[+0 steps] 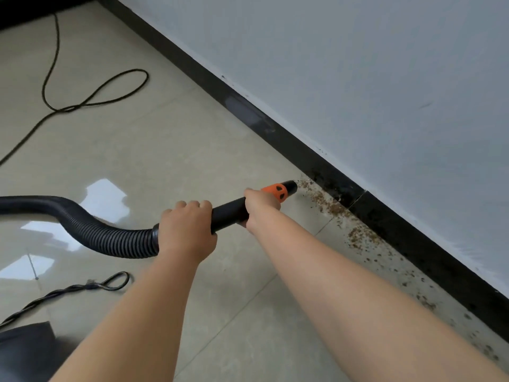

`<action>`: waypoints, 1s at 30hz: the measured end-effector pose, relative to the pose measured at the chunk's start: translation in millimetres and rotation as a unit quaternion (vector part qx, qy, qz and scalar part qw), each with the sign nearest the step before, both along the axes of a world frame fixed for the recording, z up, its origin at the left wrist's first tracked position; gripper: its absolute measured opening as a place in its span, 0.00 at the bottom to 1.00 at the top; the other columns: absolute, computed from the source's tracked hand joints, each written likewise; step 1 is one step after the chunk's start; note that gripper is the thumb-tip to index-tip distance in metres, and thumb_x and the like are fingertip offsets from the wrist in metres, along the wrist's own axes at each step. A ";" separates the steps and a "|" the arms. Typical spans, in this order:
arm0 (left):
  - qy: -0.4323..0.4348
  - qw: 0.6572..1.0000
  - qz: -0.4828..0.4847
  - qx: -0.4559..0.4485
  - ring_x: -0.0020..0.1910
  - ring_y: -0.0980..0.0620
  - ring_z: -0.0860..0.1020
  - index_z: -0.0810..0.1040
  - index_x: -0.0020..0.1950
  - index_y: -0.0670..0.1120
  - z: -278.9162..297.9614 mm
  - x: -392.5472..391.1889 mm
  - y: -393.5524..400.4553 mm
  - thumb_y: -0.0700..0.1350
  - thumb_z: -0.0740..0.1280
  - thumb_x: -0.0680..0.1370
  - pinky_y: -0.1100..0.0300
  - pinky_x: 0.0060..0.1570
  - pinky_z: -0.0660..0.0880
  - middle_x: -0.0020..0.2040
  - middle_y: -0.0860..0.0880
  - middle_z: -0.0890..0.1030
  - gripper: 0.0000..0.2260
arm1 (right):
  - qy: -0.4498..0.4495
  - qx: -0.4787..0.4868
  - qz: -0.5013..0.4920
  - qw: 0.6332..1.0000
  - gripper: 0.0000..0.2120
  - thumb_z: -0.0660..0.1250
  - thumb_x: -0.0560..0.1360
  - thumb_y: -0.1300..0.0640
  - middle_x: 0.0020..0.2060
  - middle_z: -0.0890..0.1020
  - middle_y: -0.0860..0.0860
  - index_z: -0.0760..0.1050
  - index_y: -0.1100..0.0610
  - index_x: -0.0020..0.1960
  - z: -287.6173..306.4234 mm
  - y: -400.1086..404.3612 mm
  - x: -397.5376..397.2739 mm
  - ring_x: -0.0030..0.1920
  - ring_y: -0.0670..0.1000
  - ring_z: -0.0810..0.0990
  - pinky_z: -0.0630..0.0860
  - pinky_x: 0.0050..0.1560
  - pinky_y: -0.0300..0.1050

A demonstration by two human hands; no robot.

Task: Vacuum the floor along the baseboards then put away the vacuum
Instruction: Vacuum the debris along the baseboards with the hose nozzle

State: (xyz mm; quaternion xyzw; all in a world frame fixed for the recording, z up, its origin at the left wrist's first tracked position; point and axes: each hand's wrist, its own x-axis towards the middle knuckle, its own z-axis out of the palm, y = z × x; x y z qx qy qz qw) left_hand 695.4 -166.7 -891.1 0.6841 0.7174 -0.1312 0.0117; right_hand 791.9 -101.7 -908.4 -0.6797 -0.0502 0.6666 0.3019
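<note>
Both the left hand point(187, 230) and right hand point(260, 202) gripped the black rigid vacuum wand point(228, 215), its orange-collared nozzle point(286, 188) at brown crumbs point(330, 205) beside the black baseboard point(303, 155); vacuuming seemed midway, and the next stroke would need to follow the remaining debris.

A room in a home is suggested by glossy beige floor tiles point(154, 150), a black baseboard point(275, 128) and a plain painted wall point(358, 64).
</note>
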 end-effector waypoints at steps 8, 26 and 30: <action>-0.065 0.996 0.063 0.005 0.47 0.46 0.72 0.69 0.52 0.45 4.9 18.2 9.9 0.46 0.63 0.74 0.57 0.41 0.66 0.46 0.47 0.73 0.10 | 0.086 0.092 -0.081 0.989 0.27 0.65 0.76 0.61 0.61 0.73 0.60 0.57 0.56 0.71 0.3 -2.7 6.7 0.58 0.61 0.75 0.77 0.50 0.57; -0.125 0.972 0.088 -0.177 0.35 0.53 0.72 0.70 0.41 0.50 21.3 -66.2 -50.8 0.48 0.68 0.69 0.63 0.31 0.66 0.35 0.53 0.72 0.08 | 0.084 -0.002 0.013 0.996 0.26 0.66 0.76 0.57 0.61 0.73 0.60 0.58 0.59 0.70 -24.4 -68.6 -56.7 0.57 0.62 0.76 0.77 0.44 0.58; -0.127 0.974 0.101 -0.155 0.38 0.51 0.73 0.70 0.43 0.49 12.7 -67.3 -54.4 0.48 0.67 0.70 0.63 0.34 0.67 0.35 0.53 0.72 0.07 | 0.078 0.007 0.051 0.996 0.26 0.66 0.76 0.56 0.62 0.73 0.60 0.59 0.59 0.70 -31.5 -61.0 -63.6 0.58 0.62 0.76 0.77 0.45 0.59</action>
